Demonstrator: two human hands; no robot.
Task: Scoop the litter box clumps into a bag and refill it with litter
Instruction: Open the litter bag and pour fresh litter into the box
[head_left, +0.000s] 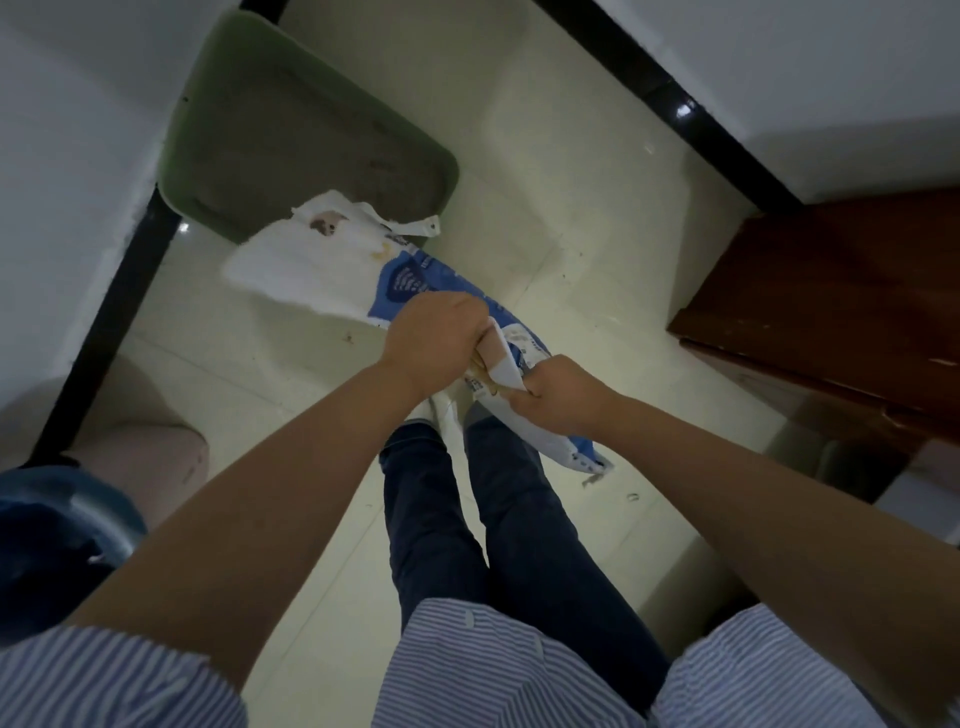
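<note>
the step in hand appeared to be the refill: a white and blue litter bag (410, 291) was held tipped toward the green litter box (311, 124), which sat on the tiled floor (571, 182) against the wall. the torn open mouth of the bag lay at the near rim of the box, overlapping it in the view. whether litter was flowing could not be told; no stream was visible.

the left hand (434, 332) was curled closed around the middle of the bag, gripping it from above. the right hand (558, 397) was closed on the bunched lower end of the bag, just beside the left hand and nearer the body. both hands were well apart from the box, with the length of the bag between them and it.

the box held a grey bed of litter with a few darker marks.

the next move likely called for raising the rear end with the right hand while the left hand steered the mouth over the box, so that litter would not spill onto the floor.
</note>
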